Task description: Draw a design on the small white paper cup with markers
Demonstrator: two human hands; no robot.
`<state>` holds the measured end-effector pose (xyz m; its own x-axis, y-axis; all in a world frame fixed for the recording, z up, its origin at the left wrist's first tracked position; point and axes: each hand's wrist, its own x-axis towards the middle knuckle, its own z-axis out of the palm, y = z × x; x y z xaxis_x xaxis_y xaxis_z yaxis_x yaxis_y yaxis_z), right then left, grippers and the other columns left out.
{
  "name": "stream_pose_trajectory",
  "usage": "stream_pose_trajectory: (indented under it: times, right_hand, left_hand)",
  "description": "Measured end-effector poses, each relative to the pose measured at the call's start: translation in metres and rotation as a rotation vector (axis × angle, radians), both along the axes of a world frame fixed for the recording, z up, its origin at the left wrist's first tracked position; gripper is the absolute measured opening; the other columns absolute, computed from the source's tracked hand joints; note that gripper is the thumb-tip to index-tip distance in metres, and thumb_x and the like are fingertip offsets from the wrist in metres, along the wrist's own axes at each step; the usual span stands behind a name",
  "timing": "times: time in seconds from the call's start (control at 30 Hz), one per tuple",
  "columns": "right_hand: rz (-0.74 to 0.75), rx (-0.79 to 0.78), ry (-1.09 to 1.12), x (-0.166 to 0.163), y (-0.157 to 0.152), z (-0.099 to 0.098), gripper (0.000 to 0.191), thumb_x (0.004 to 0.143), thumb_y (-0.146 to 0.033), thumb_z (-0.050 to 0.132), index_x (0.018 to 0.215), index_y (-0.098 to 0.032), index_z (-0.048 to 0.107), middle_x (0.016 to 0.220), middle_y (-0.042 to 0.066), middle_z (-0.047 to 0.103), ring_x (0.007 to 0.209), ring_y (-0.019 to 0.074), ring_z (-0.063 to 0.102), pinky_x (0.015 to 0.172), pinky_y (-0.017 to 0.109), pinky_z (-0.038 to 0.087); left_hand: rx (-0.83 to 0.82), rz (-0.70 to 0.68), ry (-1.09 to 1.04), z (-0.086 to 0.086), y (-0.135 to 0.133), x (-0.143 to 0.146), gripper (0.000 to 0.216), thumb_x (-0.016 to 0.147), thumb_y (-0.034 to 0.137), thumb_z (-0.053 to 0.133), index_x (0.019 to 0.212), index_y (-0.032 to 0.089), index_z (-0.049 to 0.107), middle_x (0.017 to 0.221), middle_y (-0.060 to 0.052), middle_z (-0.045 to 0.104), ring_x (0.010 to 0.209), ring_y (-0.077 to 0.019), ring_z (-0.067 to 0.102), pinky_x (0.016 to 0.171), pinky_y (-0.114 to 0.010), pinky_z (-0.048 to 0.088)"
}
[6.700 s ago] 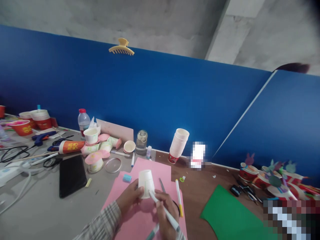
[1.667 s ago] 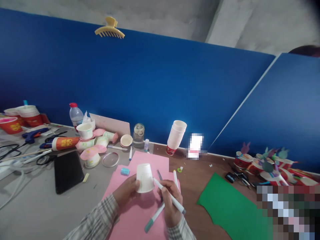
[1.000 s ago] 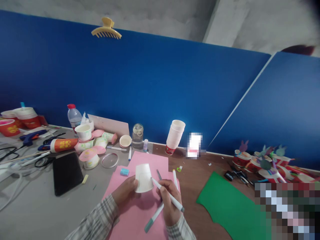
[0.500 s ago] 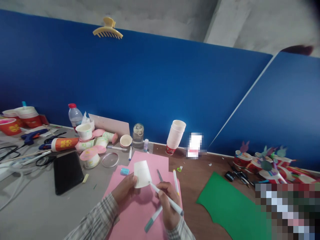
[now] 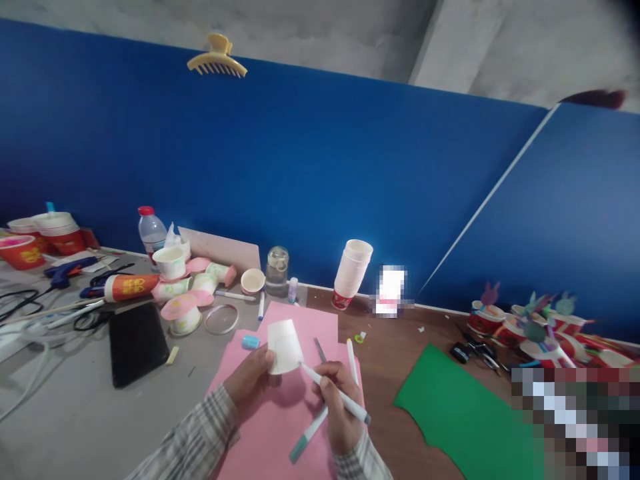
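A white paper cup (image 5: pixel 285 347) is tilted above the pink paper sheets (image 5: pixel 285 427), and my left hand (image 5: pixel 253 377) is closed on its left side. My right hand (image 5: pixel 340 407) pinches a white marker (image 5: pixel 345 402), whose tip meets the cup near its lower right edge. Under that hand another marker with a green end (image 5: pixel 303 445) lies on the pink paper. Scissors (image 5: pixel 319 349) show partly beyond my right hand, their handles hidden. A yellow-tipped marker (image 5: pixel 352 360) rests at the paper's right edge. By the cup sits a small blue eraser-like block (image 5: pixel 251 342).
A green sheet (image 5: pixel 465 413) lies on the right. Stacked paper cups (image 5: pixel 353 273), a glass jar (image 5: pixel 277 272) and a clear bottle (image 5: pixel 151 230) stand along the blue partition (image 5: pixel 320 173). On the left are a black tablet-like slab (image 5: pixel 139 345), a glue gun (image 5: pixel 67 271) and pink-trimmed cups (image 5: pixel 185 313).
Very little differs. The marker tip stays at the cup's lower right edge, and the whole view has shifted slightly.
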<state>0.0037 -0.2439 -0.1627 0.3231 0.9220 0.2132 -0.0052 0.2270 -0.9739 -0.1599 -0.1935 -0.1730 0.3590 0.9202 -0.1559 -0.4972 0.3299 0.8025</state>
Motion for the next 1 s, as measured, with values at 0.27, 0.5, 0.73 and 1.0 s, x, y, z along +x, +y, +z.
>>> stream_pose_trajectory:
  times: [0.27,0.5,0.73,1.0]
  right_hand:
    - [0.003,0.049,0.112,0.004,0.006,-0.007,0.025,0.065,-0.042,0.060,0.061,-0.017,0.066,0.040,-0.003,0.057,0.035,0.0132,0.051,0.033,0.021,0.042]
    - [0.016,0.005,0.059,0.003,0.003,-0.001,0.022,0.064,-0.038,0.060,0.061,-0.017,0.067,0.042,-0.002,0.058,0.037,0.0134,0.053,0.033,0.020,0.043]
    - [0.059,0.049,-0.045,-0.002,-0.004,0.004,0.019,0.061,-0.033,0.058,0.059,-0.018,0.068,0.048,-0.001,0.061,0.039,0.0130,0.054,0.036,0.020,0.045]
    - [-0.053,-0.003,0.033,0.004,0.005,0.002,0.021,0.062,-0.036,0.059,0.059,-0.017,0.067,0.042,-0.002,0.059,0.038,0.0139,0.055,0.034,0.020,0.046]
  left_hand:
    - [0.004,-0.011,0.010,-0.003,0.001,0.001,0.042,0.048,0.050,0.073,0.069,0.015,0.064,0.052,0.003,0.054,0.044,-0.0080,0.041,0.041,-0.021,0.033]
    - [0.005,-0.026,0.026,-0.004,0.001,0.000,0.041,0.048,0.050,0.073,0.069,0.015,0.063,0.053,0.003,0.053,0.047,-0.0084,0.042,0.041,-0.020,0.033]
    - [0.022,-0.030,0.038,-0.003,0.002,0.001,0.041,0.047,0.052,0.073,0.064,0.016,0.062,0.049,0.004,0.053,0.042,-0.0078,0.041,0.040,-0.021,0.033]
    - [-0.010,-0.039,0.025,-0.002,0.000,0.000,0.042,0.047,0.049,0.074,0.070,0.016,0.063,0.056,0.002,0.055,0.048,-0.0084,0.043,0.040,-0.020,0.033]
